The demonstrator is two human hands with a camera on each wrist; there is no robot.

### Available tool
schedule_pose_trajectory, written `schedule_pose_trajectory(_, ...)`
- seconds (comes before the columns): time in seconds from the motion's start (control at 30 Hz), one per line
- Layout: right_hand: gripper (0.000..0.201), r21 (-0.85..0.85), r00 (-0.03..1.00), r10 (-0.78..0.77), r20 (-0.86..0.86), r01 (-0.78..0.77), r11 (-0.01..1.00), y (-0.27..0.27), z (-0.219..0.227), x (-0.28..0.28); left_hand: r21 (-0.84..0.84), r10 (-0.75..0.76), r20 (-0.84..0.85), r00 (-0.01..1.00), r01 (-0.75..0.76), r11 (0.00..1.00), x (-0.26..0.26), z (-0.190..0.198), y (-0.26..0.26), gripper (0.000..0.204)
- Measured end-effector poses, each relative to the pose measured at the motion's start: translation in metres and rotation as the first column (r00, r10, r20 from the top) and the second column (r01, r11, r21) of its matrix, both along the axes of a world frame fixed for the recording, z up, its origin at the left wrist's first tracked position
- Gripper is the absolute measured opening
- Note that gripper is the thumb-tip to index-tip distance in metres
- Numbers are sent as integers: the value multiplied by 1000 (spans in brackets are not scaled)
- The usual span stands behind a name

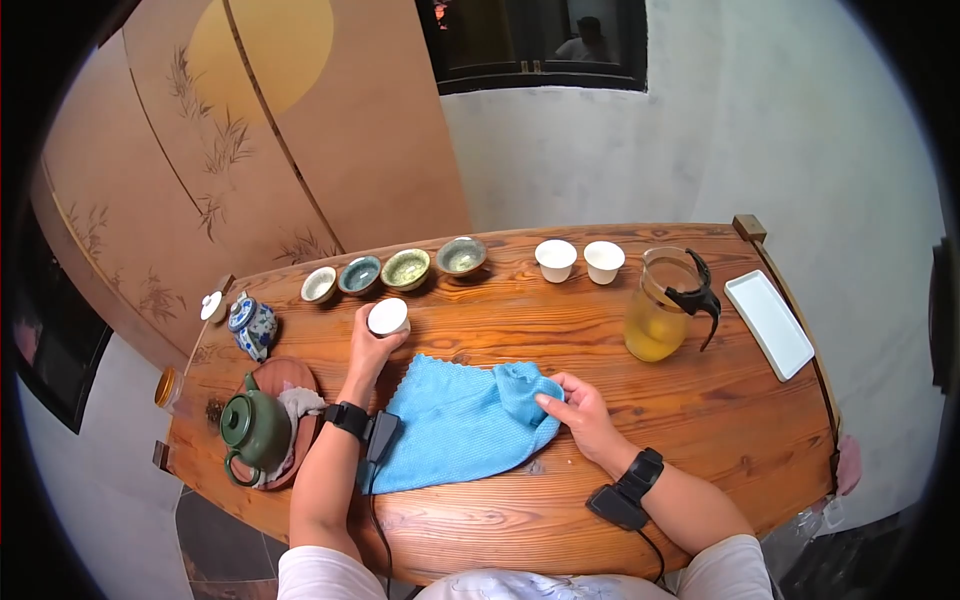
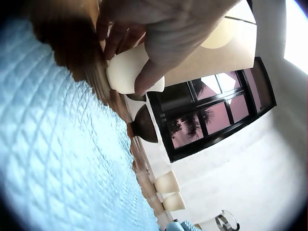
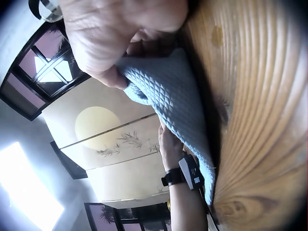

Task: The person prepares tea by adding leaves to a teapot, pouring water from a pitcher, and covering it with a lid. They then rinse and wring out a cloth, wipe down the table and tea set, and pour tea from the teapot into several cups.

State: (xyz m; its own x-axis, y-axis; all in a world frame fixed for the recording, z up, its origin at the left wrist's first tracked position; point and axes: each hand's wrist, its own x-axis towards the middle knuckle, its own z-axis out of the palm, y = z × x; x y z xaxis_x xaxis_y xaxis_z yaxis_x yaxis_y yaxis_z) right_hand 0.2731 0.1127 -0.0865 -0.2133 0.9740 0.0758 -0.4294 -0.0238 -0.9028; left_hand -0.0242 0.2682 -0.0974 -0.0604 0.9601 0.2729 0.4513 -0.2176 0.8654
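My left hand (image 1: 371, 345) holds a small white cup (image 1: 389, 317), its fingers and thumb around the cup's side. In the left wrist view the white cup (image 2: 129, 72) stands close over the wooden table with the thumb along it. A light blue cloth (image 1: 450, 425) with a scalloped edge lies spread in front of me. At its right end my right hand (image 1: 585, 415) pinches a bunched fold. The right wrist view shows the blue cloth (image 3: 166, 91) between thumb and fingers, its edge lifted off the wood there.
Several small bowls (image 1: 406, 269) line the back edge. Two white cups (image 1: 556, 262) stand right of them. A glass pitcher (image 1: 655, 320) of yellow liquid and a white tray (image 1: 768, 325) are at right. On the left are a green teapot (image 1: 255, 428) and a blue-and-white pot (image 1: 252, 325).
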Motion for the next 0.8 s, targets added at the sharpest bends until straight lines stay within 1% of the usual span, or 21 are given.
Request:
schedule_pose_trajectory(0.07,10,-5,1000,2,5,-2,1000,0,-1,-1,111,-38,51,998,33,993,3,2,-4,78)
schedule_pose_trajectory(0.1,10,-11,1000,10,17,-10,1000,0,-2,-1,113,-45,47,998,40,993,3,3,-7,78)
schedule_pose_trajectory(0.13,10,-8,1000,2,13,-2,1000,0,-2,-1,110,102,-155,983,-85,990,10,23,-22,80)
schedule_pose_trajectory(0.17,10,2,1000,-6,10,6,1000,1,-2,-1,134,240,-352,905,-205,970,18,42,-34,83)
schedule_pose_trajectory(0.2,10,9,1000,-13,4,13,1000,1,-3,-2,314,318,-400,860,-197,929,29,55,-43,79)
schedule_pose_trajectory(0.23,10,7,1000,-20,-6,20,1000,1,-3,-3,314,311,-410,858,-187,931,42,64,-46,79)
schedule_pose_trajectory(0.27,10,11,999,-33,-26,33,999,2,-4,-6,358,187,-381,906,-41,933,58,74,-47,78)
schedule_pose_trajectory(0.3,10,15,998,-43,-43,43,999,1,-5,-8,404,57,-355,933,98,909,74,79,-44,77)
schedule_pose_trajectory(0.37,10,24,999,-28,-31,29,999,1,-6,-9,283,-176,-384,906,297,912,115,78,-30,74)
schedule_pose_trajectory(0.43,10,44,1000,-24,-17,25,999,3,-7,-9,207,-296,-414,861,405,891,153,67,-5,80)
schedule_pose_trajectory(0.5,8,64,1000,-11,-23,13,998,4,-10,-8,92,-372,-367,853,431,898,183,49,28,88)
schedule_pose_trajectory(0.53,8,72,999,-15,-42,18,997,5,-14,-9,51,-368,-353,860,410,911,195,41,42,95)
schedule_pose_trajectory(0.57,8,78,998,-32,-45,35,996,5,-16,-10,55,-380,-358,853,426,903,203,31,57,95)
schedule_pose_trajectory(0.6,9,62,999,-26,-34,28,998,6,-17,-10,25,-414,-283,865,438,899,211,21,72,96)
schedule_pose_trajectory(0.63,10,46,1000,-18,-22,19,999,6,-18,-10,-6,-440,-206,874,449,893,219,25,73,97)
schedule_pose_trajectory(0.67,12,58,1000,-12,7,12,998,7,-19,-9,-30,-459,-157,875,460,887,225,26,72,92)
schedule_pose_trajectory(0.7,12,57,1000,-19,-1,19,998,7,-19,-9,-35,-465,-163,870,466,884,228,28,72,92)
schedule_pose_trajectory(0.77,12,77,998,-42,40,38,996,7,-18,-10,-165,-437,-233,869,408,898,234,42,63,84)
schedule_pose_trajectory(0.8,13,79,999,-45,16,43,996,7,-19,-10,-169,-441,-238,865,410,896,234,42,63,84)
